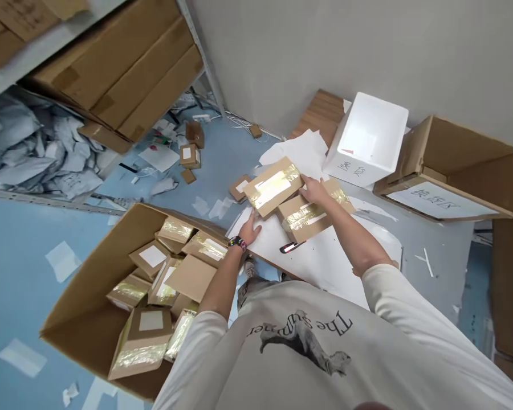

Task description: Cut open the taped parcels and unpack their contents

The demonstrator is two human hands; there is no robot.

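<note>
Head view. Taped cardboard carton (273,187), with white label and yellowish tape, sits between the person's two hands, above the white sheet (320,267) on the table (448,245). Left hand (250,230): thumb and fingers apart, fingertips at the carton's near left corner; wristwatch (237,243) on that wrist. Right hand (313,189): fingers against the carton's right end; cannot tell whether they are closed on it.

Second taped carton (310,219) just to the near right, partly overlapped by the first and crossed by the right forearm. Red-and-black utility knife (291,247) on the sheet, near side. Small labelled box (239,188) at far left of the first carton.

Far right: white foam box (374,175) with handwriting on its side; beside it, an open cardboard box (404,165) bearing a handwritten paper label.

Near left: large open carton (85,296) containing many small boxes (151,256), several taped and labelled. Far left: shelf rack (209,74) with big cardboard boxes (119,68) and crumpled grey bags (38,148).
</note>
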